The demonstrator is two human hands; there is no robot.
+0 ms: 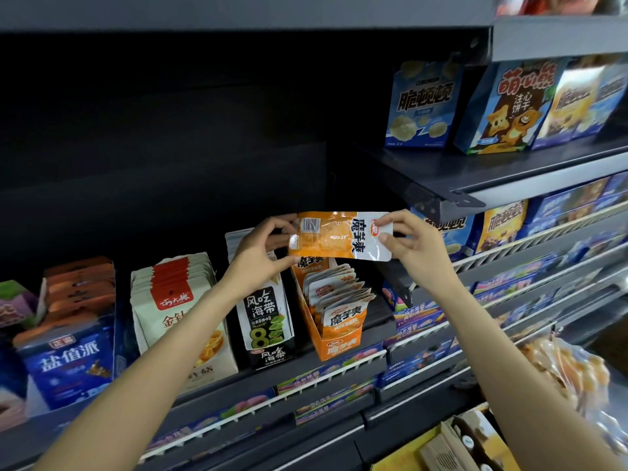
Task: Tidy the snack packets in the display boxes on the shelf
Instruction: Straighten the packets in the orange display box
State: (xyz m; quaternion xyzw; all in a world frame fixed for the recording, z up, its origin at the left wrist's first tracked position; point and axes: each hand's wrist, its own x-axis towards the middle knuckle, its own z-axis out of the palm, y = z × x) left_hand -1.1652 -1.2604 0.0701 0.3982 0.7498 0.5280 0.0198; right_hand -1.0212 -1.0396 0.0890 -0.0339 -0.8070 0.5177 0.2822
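Both arms reach up and forward toward the shelf (339, 365), forearms bare, wrists angled inward so the hands meet over the snack row. Between them, an orange-and-white snack packet (339, 236) is held sideways in the air, long axis level, printed face and barcode toward the camera. The left hand (261, 253) has the barcode end: thumb below at the lower corner, fingers (282, 223) curled over the top edge, pinching. The right hand (413, 241) has the white end, thumb pressed on the front face, the other fingers curled behind and mostly hidden by the packet. The packet hangs just above an orange display box (334, 346) standing on the shelf, its front cut low; inside, matching packets (339, 300) stand in a fanned, uneven row leaning back. Just left of that box stands a black-and-white seaweed box (266, 321), partly behind the left wrist. Further left, a cream box of red-topped packets (176, 311), then a blue box with orange-topped packets (73, 338). Upper right, on a higher shelf, blue biscuit cartons (421, 103) stand upright, some tilted. Lower right, blurred, a clear bag of orange snacks (560, 372).
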